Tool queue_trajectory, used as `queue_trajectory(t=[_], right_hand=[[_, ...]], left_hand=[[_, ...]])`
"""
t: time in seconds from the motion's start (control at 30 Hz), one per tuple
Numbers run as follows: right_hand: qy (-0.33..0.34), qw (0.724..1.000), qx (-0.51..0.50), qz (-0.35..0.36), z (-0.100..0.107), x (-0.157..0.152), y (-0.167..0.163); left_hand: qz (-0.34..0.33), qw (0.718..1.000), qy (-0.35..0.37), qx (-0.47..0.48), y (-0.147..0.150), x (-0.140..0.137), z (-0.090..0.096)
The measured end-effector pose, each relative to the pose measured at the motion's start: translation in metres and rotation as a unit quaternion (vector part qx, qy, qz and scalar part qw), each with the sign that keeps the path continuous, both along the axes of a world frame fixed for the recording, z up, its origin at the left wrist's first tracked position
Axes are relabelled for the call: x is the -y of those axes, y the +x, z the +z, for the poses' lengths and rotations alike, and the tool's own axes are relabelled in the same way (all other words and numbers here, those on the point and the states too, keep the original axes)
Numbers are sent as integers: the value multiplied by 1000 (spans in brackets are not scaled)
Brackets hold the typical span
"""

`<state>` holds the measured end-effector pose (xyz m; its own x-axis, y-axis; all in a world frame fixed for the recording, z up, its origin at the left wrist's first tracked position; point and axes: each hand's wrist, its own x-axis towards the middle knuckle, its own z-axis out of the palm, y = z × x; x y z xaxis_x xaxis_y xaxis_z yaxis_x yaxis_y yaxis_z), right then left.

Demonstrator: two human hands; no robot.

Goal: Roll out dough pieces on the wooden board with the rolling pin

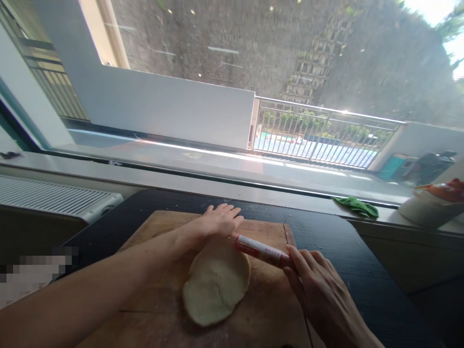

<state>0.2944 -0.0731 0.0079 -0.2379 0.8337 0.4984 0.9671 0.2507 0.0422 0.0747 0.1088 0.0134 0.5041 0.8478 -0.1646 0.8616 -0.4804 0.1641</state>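
Note:
A flattened, rounded piece of pale dough (216, 285) lies on a wooden board (152, 295). My left hand (223, 221) is at the dough's far edge, fingers stretched forward and slightly apart; its palm hides what is beneath it. My right hand (319, 278) is wrapped around one end of a rolling pin (261, 249) with a red and white printed wrapper. The pin slants across the board to the right of the dough's far part, and its other end meets the side of my left hand. Whether the left palm presses on the dough or the pin cannot be seen.
The board rests on a black table (348, 256) with white specks on it. Behind it run a window sill (224, 186) and a large window. A green cloth (357, 206) and a pale bag (431, 205) sit on the sill. A white radiator (58, 195) stands left.

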Motion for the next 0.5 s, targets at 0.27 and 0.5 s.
queue_trajectory(t=[0.27, 0.5], right_hand=[[67, 998, 17, 14, -3, 21, -8], [85, 996, -3, 25, -24, 26, -2]], left_hand=[[-20, 999, 43, 24, -17, 33, 5], [-23, 999, 39, 2, -25, 50, 11]])
